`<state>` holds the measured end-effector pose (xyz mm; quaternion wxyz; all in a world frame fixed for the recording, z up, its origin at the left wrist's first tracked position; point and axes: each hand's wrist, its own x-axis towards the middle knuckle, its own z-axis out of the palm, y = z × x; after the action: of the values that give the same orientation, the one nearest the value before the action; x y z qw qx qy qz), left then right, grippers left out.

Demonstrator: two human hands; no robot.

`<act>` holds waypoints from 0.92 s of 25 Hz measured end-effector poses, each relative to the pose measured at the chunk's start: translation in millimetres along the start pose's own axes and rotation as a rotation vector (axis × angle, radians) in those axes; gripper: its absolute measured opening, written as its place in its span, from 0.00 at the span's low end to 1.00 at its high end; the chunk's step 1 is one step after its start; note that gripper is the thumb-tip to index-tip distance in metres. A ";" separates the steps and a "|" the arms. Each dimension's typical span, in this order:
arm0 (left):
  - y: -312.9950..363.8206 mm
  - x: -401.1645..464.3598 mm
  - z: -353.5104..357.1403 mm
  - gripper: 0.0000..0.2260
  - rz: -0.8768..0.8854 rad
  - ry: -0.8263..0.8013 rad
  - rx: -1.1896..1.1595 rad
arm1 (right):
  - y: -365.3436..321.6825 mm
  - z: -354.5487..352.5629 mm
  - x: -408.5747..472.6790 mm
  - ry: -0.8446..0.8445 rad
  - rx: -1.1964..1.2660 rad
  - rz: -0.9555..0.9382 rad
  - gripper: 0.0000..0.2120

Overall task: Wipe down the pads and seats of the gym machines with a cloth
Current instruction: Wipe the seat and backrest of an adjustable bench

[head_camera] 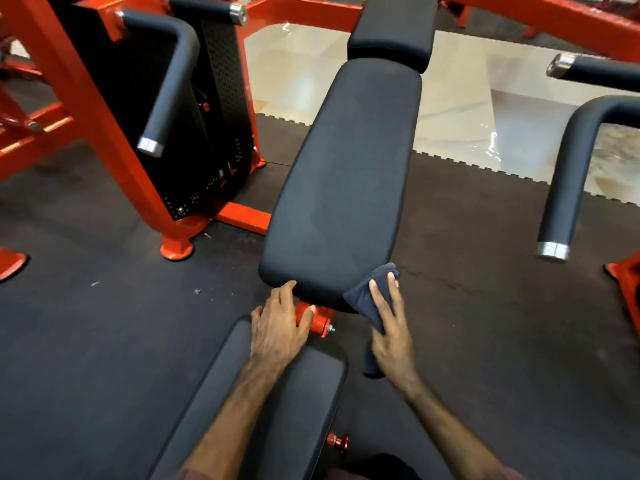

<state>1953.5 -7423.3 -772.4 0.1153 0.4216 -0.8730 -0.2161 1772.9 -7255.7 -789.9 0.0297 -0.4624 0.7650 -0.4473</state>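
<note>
A long black back pad [346, 174] slopes away from me, with a shorter head pad [393, 27] above it. Below it lies the black seat pad [263, 403]. My right hand [391, 327] presses a dark blue cloth [365, 296] against the lower right corner of the back pad, fingers straight. My left hand [277, 327] rests at the pad's lower left edge, fingers touching the pad and thumb against the red bracket [320, 320] under it.
Black padded handles [169, 81] [568, 174] with chrome end caps hang left and right of the pad. A red frame with a black weight-stack cover [194, 133] stands at left. Dark rubber mat floor [86, 306] surrounds the machine; shiny tile floor [467, 98] lies beyond.
</note>
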 end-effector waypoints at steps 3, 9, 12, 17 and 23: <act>12.2 3.1 6.3 0.36 -0.017 0.043 -0.046 | -28.3 38.5 11.8 0.249 0.276 0.229 0.30; 8.4 7.1 5.5 0.44 0.044 0.011 0.061 | 5.4 21.6 108.7 0.449 0.466 0.372 0.30; 9.1 8.1 6.5 0.44 0.041 0.003 0.078 | 2.7 22.6 108.2 0.463 0.525 0.381 0.30; 11.4 9.0 4.6 0.43 0.023 0.006 0.084 | 9.6 22.0 83.2 0.348 0.537 0.279 0.30; 15.7 6.2 4.5 0.42 -0.050 -0.009 0.100 | 21.6 -7.5 171.8 0.316 0.609 0.297 0.32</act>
<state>1937.2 -7418.3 -768.8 0.0847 0.4475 -0.8725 -0.1769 1656.8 -7373.2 -737.5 0.1121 -0.2417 0.6507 -0.7111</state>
